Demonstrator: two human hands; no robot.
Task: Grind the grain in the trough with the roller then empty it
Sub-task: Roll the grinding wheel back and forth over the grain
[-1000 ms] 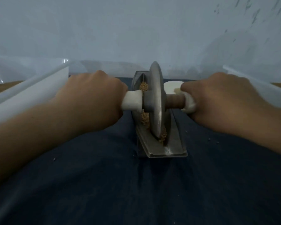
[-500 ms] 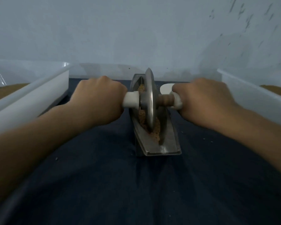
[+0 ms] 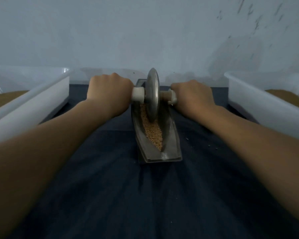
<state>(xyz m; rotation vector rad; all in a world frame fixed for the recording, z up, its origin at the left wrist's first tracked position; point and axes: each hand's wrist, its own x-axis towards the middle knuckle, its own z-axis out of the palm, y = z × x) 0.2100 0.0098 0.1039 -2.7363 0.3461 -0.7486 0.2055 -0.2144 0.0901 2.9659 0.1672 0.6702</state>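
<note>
**Rolling the Wheel to the Far End**

Our left grip [image 3: 109,90] is closed tight round the white handle [image 3: 138,94] of the round grey metal roller [image 3: 153,94]. Our right grip [image 3: 193,94] is closed round the handle on the other side. The roller stands on its edge at the far end of the long grey metal trough [image 3: 169,144]. The trough sits on the dark blue cloth over the counter [image 3: 145,195]. The tan grain [image 3: 153,133] lies in the trough, mostly on our side of the roller.

To do this well, we think we should push down the same with both hands. We should keep the roller straight up and pull it back slowly over the grain, so none jumps out.

A moment ago the roller was in the middle of the trough and hid much of the grain. Now it is farther from us, our arms reach out more, and a long strip of grain shows.
</note>
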